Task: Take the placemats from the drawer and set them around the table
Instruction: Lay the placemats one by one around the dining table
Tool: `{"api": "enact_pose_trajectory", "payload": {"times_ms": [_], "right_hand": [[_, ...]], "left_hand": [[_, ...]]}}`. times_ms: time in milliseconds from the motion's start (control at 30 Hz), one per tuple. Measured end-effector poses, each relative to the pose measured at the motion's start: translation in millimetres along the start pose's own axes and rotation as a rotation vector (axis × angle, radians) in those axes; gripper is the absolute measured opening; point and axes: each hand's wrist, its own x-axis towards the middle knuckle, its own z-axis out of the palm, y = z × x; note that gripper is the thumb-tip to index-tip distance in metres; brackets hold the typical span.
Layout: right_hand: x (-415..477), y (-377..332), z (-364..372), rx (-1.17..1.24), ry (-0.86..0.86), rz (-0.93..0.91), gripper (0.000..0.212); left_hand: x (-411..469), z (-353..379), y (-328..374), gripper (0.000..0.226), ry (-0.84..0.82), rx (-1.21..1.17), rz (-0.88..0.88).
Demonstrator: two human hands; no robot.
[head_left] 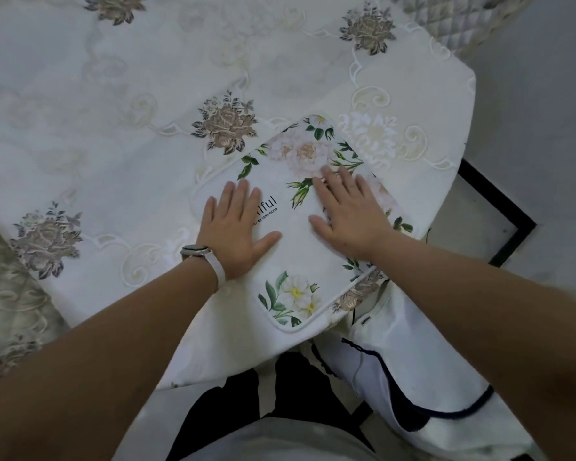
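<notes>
A white placemat with green leaves, pale flowers and black lettering lies flat near the table's front right edge, turned at an angle. My left hand, a white watch on its wrist, presses palm-down on the mat's left half with fingers spread, covering part of the lettering. My right hand lies flat on the right half, fingers spread over the printed flowers. Neither hand holds anything. The mat's near corner reaches the table edge.
The table wears a white embroidered cloth with brown flower motifs. A quilted chair back stands at the far right corner. Another patterned seat is at the left. Grey floor with a black-framed panel lies to the right.
</notes>
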Motion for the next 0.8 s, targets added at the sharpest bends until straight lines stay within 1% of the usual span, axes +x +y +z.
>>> {"api": "enact_pose_trajectory", "payload": {"times_ms": [67, 167, 233, 333, 433, 533, 667, 800], "right_hand": [[19.1, -20.7, -0.5, -0.01, 0.009, -0.048, 0.074], [51.2, -39.7, -3.8, -0.012, 0.025, -0.064, 0.072], [69.3, -43.1, -7.7, -0.011, 0.04, -0.085, 0.07], [92.9, -39.3, -13.1, 0.004, 0.06, -0.086, 0.067], [112.8, -29.3, -19.9, 0.034, 0.065, -0.017, 0.068], [118.7, -18.1, -22.4, 0.054, 0.087, 0.034, 0.07], [105.9, -5.9, -18.7, 0.085, 0.111, 0.128, 0.075], [71.8, 5.3, -17.6, 0.114, 0.078, 0.19, 0.078]], "left_hand": [[13.3, -1.6, 3.4, 0.077, 0.025, -0.03, -0.026], [30.2, -3.8, 7.2, 0.061, 0.08, -0.096, -0.111], [39.4, -5.4, 6.7, 0.057, 0.12, -0.115, -0.185], [47.9, -6.4, 1.8, 0.062, 0.141, -0.103, -0.255], [47.5, -6.3, -6.0, 0.07, 0.148, -0.086, -0.293], [38.9, -6.1, -15.8, 0.074, 0.128, -0.089, -0.36], [18.8, -5.5, -24.2, 0.076, 0.088, -0.127, -0.417], [-5.0, -1.8, -23.0, 0.077, 0.05, -0.13, -0.45]]}}
